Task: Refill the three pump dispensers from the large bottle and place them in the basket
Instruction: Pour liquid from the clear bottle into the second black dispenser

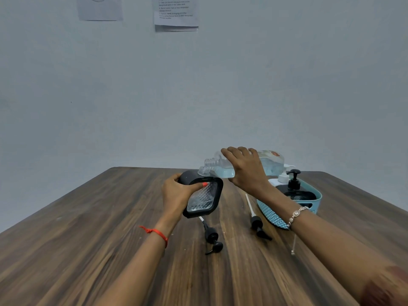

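Left hand (176,193) clamped round tilted black dispenser (204,196), mid-table (88,239) | loose pump (212,236) lay at its 6 o'clock | right hand (245,168) gripped tipped large bottle (223,167), 1 o'clock, mouth over dispenser neck | second loose pump (258,226), 4 o'clock | teal basket (271,210), 3 o'clock, held capped dispenser (294,186).

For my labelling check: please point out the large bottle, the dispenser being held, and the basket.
large bottle (269,161): head view, on its labelled body.
dispenser (204,198): head view, on its clear patterned front panel.
basket (272,214): head view, on its woven near wall.
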`<state>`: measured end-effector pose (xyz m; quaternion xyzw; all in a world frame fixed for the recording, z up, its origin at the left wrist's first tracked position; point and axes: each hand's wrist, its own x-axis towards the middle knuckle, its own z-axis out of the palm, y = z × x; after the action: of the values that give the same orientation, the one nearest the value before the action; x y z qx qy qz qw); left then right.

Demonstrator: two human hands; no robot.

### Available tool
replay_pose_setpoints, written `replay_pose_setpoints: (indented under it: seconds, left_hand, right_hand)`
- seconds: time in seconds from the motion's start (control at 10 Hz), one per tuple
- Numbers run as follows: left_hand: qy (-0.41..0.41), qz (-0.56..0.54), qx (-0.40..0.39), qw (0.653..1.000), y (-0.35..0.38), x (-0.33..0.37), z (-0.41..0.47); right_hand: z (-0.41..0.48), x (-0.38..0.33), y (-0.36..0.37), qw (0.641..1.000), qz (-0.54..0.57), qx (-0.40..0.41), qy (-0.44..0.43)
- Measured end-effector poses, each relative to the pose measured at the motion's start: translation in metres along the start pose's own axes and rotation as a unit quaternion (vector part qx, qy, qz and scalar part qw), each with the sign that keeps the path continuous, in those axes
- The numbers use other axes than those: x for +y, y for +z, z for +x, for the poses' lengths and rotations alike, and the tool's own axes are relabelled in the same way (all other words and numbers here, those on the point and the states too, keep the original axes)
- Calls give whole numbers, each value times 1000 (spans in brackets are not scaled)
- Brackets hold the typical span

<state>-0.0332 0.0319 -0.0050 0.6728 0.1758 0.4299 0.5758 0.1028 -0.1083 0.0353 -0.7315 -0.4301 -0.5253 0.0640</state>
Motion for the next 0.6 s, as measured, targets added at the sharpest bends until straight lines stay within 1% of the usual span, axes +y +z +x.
replay_pose_setpoints:
  seconds: [0.6]
  left_hand:
    - [-14, -4, 4, 1000, -1, -5, -3]
  right_hand:
    - [-6, -4, 2, 1000, 12, 2, 2]
